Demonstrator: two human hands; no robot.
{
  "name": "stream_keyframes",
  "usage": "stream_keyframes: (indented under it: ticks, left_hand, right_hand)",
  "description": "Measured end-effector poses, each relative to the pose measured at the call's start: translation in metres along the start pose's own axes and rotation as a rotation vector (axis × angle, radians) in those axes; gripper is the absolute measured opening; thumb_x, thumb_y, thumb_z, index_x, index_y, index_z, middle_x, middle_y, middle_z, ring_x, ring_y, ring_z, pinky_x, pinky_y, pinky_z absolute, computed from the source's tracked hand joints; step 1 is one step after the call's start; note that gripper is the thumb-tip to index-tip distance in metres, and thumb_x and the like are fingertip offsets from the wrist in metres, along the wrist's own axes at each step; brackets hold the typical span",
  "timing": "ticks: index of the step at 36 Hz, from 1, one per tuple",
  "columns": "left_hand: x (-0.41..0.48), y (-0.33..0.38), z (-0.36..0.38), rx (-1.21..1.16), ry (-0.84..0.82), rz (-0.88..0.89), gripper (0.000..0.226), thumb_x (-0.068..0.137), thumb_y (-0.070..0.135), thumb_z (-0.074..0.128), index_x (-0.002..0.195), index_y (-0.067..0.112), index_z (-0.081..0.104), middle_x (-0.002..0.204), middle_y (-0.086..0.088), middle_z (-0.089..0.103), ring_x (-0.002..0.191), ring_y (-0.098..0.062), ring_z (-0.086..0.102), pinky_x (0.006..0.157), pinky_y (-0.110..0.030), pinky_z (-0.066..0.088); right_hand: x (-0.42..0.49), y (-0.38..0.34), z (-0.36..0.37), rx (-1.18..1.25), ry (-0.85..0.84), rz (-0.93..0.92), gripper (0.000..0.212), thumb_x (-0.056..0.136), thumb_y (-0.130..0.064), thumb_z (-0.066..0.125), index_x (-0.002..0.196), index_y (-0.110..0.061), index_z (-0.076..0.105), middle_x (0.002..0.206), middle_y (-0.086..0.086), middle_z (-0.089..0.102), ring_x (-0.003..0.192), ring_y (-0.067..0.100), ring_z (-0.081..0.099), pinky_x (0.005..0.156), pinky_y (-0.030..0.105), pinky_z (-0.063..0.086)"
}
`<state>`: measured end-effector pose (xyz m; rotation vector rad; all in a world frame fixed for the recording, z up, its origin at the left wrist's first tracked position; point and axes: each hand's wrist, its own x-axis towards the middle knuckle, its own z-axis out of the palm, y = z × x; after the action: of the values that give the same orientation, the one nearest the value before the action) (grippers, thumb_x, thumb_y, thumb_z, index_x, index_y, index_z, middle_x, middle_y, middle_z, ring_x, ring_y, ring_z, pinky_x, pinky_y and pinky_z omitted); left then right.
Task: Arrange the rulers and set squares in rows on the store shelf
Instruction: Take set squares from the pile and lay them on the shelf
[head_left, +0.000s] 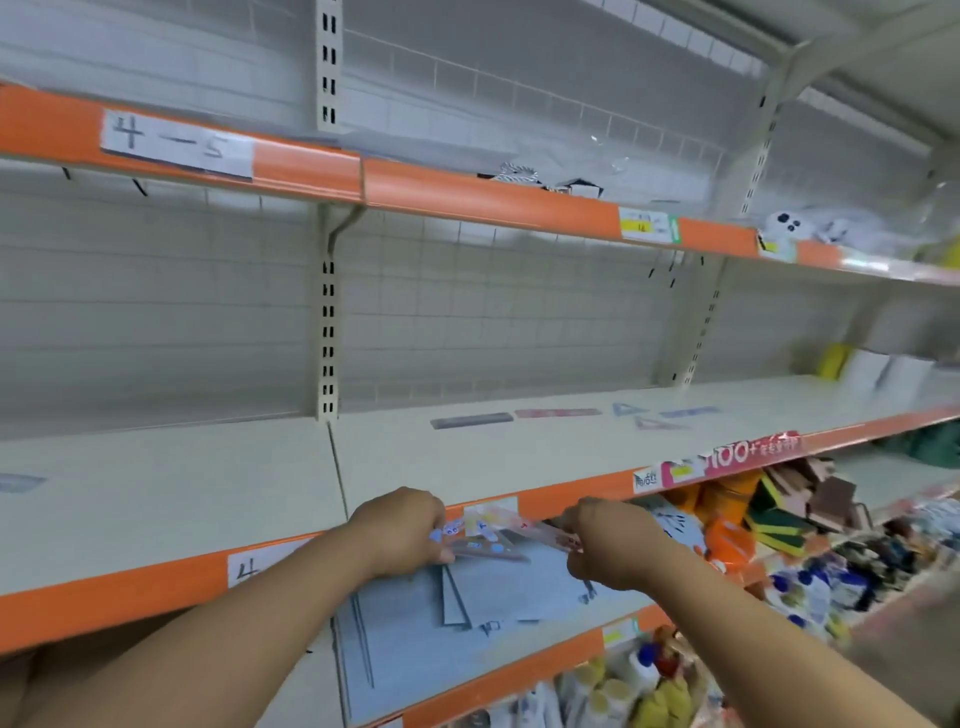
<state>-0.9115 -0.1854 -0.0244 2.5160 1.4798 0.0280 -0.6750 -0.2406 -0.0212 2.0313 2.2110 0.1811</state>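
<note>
Here, at 6 o'clock, your left hand and right hand each grip one end of a clear bundle of rulers, fingers curled on it, just in front of the orange edge strip of the cream store shelf; pic blurred. On that shelf, twd 4 o'clock, a row lies flat: grey ruler, red ruler, blue set square, pink set square, blue ruler. Wire-grid back panel behind. At 10 o'clock, paper label reads "4-5". Sponges sit farther out at 4 o'clock, on a lower shelf.
</note>
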Motion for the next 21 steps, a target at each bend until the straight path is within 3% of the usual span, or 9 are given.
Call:
stream_keyframes:
  ticks: [2, 4, 7, 12, 21]
  left_hand:
    - [0.013, 0.017, 0.001, 0.01, 0.002, 0.019, 0.038, 0.089, 0.043, 0.061, 0.12, 0.021, 0.057, 0.123, 0.0, 0.055, 0.111, -0.02, 0.052, 0.083, -0.027, 0.041]
    - [0.027, 0.032, 0.002, 0.024, 0.006, 0.04, 0.04, 0.089, 0.043, 0.06, 0.123, 0.021, 0.056, 0.125, 0.0, 0.055, 0.114, -0.019, 0.051, 0.086, -0.028, 0.041]
    - [0.05, 0.053, 0.004, 0.034, -0.003, 0.07, 0.044, 0.09, 0.044, 0.06, 0.127, 0.021, 0.054, 0.127, 0.0, 0.054, 0.116, -0.02, 0.05, 0.089, -0.028, 0.041]
    - [0.093, 0.08, 0.007, 0.042, 0.0, 0.114, 0.041, 0.089, 0.044, 0.06, 0.123, 0.021, 0.057, 0.124, 0.001, 0.055, 0.114, -0.019, 0.051, 0.086, -0.028, 0.041]
    - [0.183, 0.12, -0.004, 0.041, 0.038, 0.164, 0.044, 0.09, 0.044, 0.058, 0.128, 0.022, 0.054, 0.127, 0.001, 0.054, 0.116, -0.019, 0.05, 0.09, -0.029, 0.043]
  right_hand:
    - [-0.004, 0.018, 0.005, 0.019, 0.008, 0.039, 0.03, 0.082, -0.021, 0.055, 0.064, -0.024, 0.032, 0.07, -0.004, 0.035, 0.068, 0.022, 0.043, 0.048, 0.024, 0.025]
    - [-0.007, 0.036, 0.009, 0.033, 0.006, 0.072, 0.031, 0.083, -0.02, 0.055, 0.063, -0.022, 0.032, 0.067, -0.004, 0.031, 0.06, 0.017, 0.039, 0.049, 0.025, 0.026]
    - [-0.006, 0.062, 0.015, 0.008, -0.003, 0.105, 0.013, 0.084, -0.024, 0.056, 0.079, -0.016, 0.046, 0.068, -0.004, 0.032, 0.069, 0.021, 0.044, 0.05, 0.027, 0.029]
    - [0.008, 0.108, 0.024, 0.009, 0.005, 0.146, 0.015, 0.083, -0.022, 0.055, 0.096, -0.014, 0.057, 0.082, 0.0, 0.048, 0.073, 0.021, 0.049, 0.054, 0.027, 0.035]
    - [0.054, 0.195, 0.032, -0.011, 0.039, 0.191, 0.017, 0.083, -0.025, 0.054, 0.096, -0.015, 0.055, 0.094, 0.003, 0.051, 0.08, 0.02, 0.048, 0.053, 0.026, 0.031]
